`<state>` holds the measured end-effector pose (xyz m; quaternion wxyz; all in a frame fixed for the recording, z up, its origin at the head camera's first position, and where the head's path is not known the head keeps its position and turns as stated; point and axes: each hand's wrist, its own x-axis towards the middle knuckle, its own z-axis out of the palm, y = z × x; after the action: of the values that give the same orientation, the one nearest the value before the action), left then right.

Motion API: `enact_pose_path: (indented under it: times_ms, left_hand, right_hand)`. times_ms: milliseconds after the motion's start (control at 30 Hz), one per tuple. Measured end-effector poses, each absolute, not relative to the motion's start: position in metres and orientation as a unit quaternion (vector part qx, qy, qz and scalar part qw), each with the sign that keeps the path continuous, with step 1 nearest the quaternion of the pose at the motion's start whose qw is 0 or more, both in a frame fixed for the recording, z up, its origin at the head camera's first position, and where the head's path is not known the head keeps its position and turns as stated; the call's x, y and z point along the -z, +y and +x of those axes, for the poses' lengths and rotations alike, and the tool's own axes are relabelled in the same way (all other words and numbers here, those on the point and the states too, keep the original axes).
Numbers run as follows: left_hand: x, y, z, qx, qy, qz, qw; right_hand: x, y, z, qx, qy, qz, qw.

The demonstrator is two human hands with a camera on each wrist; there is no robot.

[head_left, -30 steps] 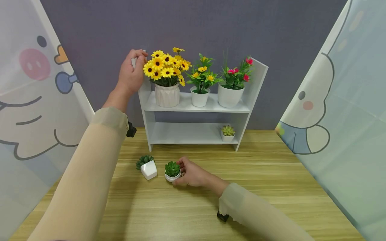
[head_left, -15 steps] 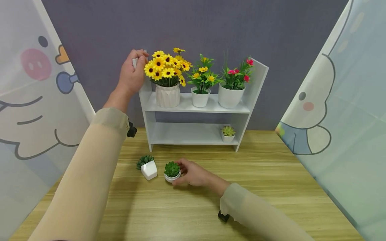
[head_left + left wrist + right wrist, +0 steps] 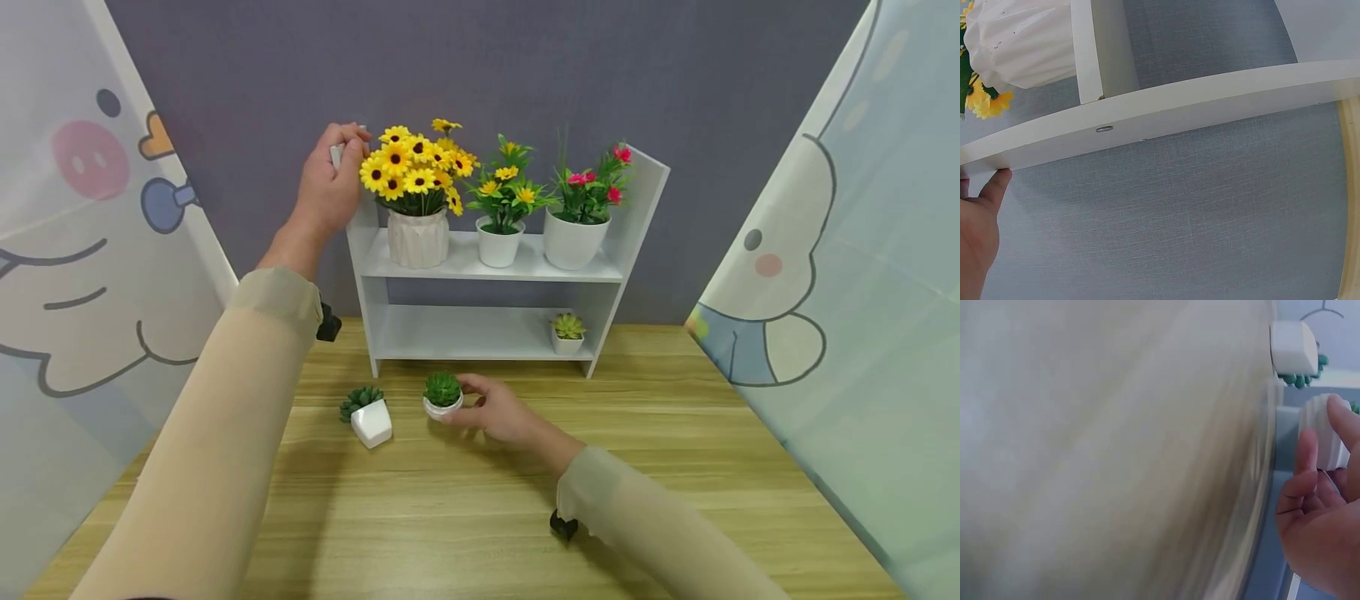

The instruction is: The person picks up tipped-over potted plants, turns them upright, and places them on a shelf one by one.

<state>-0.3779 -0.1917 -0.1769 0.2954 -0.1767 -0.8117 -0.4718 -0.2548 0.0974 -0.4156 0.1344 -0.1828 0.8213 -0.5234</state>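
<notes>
My right hand grips a small green succulent in a round white pot, just in front of the shelf's lower board. In the right wrist view, thumb and fingers curl about the ribbed white pot. High on the left, my left hand holds the top of the white shelf's left side panel. The left wrist view has that hand at the panel's edge, its far fingers hidden. A dark green succulent in a white angular pot lies tipped over on the table, left of the right hand.
On the upper board stand a yellow daisy pot, a smaller yellow-flowered pot and a pink-flowered pot. A pale green succulent sits at the lower board's right end. Wooden table spreads in front; a dark wall stands behind.
My right hand has moved the round-potted succulent up off its former spot, toward the shelf and slightly right. The left hand stays on the side panel. The tipped succulent has not moved.
</notes>
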Motion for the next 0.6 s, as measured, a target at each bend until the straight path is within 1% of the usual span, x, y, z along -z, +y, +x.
enact_pose_path:
  times_ms: [167, 233, 333, 600]
  left_hand:
    - [0.177, -0.192, -0.378, 0.472, -0.810, -0.180, 0.299]
    - [0.178, -0.192, -0.378, 0.472, -0.809, -0.179, 0.300]
    - [0.178, -0.192, -0.378, 0.471, -0.811, -0.176, 0.299]
    - [0.178, -0.191, -0.379, 0.469, -0.809, -0.182, 0.304]
  right_hand:
    - [0.409, 0.107, -0.269, 0.513, 0.840, -0.163, 0.066]
    - [0.407, 0.111, -0.274, 0.511, 0.845, -0.153, 0.047]
    - [0.404, 0.116, -0.282, 0.517, 0.844, -0.137, 0.034]
    - [0.402, 0.130, -0.298, 0.537, 0.837, -0.100, 0.034]
